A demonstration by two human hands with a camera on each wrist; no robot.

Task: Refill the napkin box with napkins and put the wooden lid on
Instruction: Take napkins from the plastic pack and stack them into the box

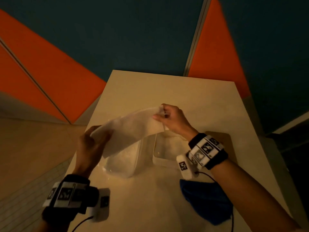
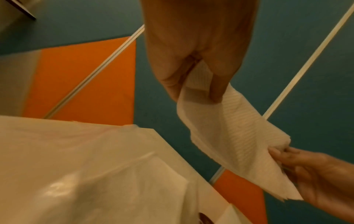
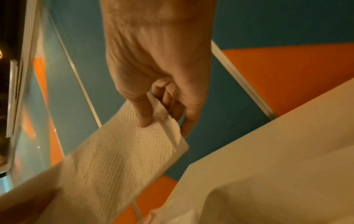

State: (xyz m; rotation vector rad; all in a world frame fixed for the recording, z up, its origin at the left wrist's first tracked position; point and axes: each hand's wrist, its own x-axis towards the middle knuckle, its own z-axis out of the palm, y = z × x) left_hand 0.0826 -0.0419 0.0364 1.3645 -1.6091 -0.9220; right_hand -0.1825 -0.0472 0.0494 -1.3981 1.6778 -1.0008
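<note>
A stack of white napkins (image 1: 132,128) hangs in the air over the table, stretched between both hands. My left hand (image 1: 95,136) grips its lower left end, thumb and fingers clamped on the paper (image 2: 229,133). My right hand (image 1: 160,114) pinches the raised right end (image 3: 122,159) between thumb and fingers. Under the stack the white napkin box (image 1: 164,153) stands open. A clear plastic pack of napkins (image 1: 122,161) lies just left of it. The wooden lid (image 1: 224,136) lies flat at the right, partly hidden behind my right wrist.
A blue cloth (image 1: 205,201) lies on the near right of the beige table (image 1: 167,91). The table's left edge drops to a light floor. Teal and orange wall panels stand behind the table.
</note>
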